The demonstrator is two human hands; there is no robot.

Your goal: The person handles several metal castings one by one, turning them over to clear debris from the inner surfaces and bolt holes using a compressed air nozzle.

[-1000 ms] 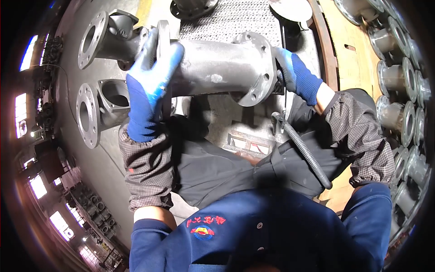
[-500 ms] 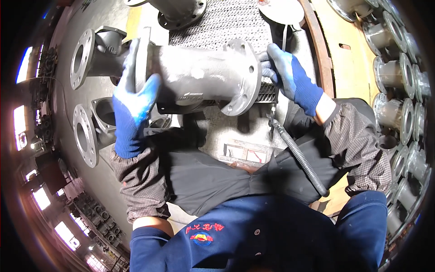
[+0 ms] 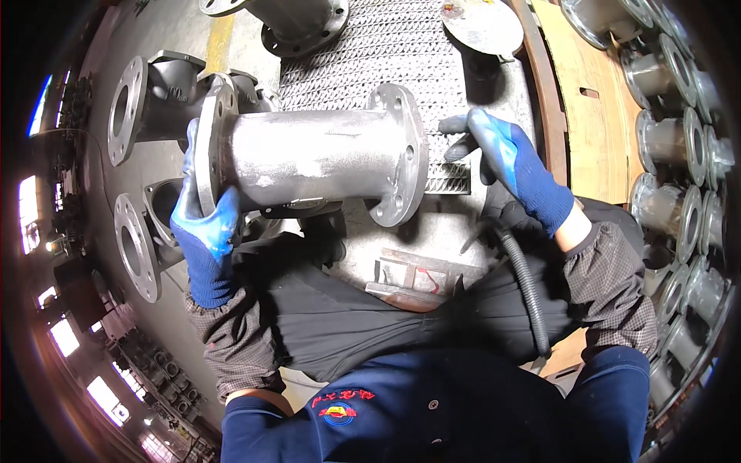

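Observation:
A grey metal flanged pipe [image 3: 312,147] lies crosswise in front of me, with a round, bolt-holed flange at each end. My left hand [image 3: 204,208], in a blue coated glove, is closed round the rim of its left flange [image 3: 216,143], thumb on the near side. To the right of the right flange [image 3: 409,158], my right hand [image 3: 494,147] is held in the air in the same kind of glove. Its fingers are stretched and apart, with a small gap to the flange and nothing in them. A grey corrugated hose [image 3: 529,297] runs over my right thigh.
Beneath and behind the pipe is a metal grating [image 3: 374,50]. Another flanged pipe [image 3: 297,23] stands at the back, and a flanged branch fitting [image 3: 127,112] sits at left. A round plate [image 3: 482,27] is at back right. Several flanged pipes [image 3: 668,143] line the far right beside a wooden board [image 3: 598,116].
The pipe and my left hand have shifted left and a little nearer. My right hand has moved right, away from the right flange. The hose has swung to lie more upright.

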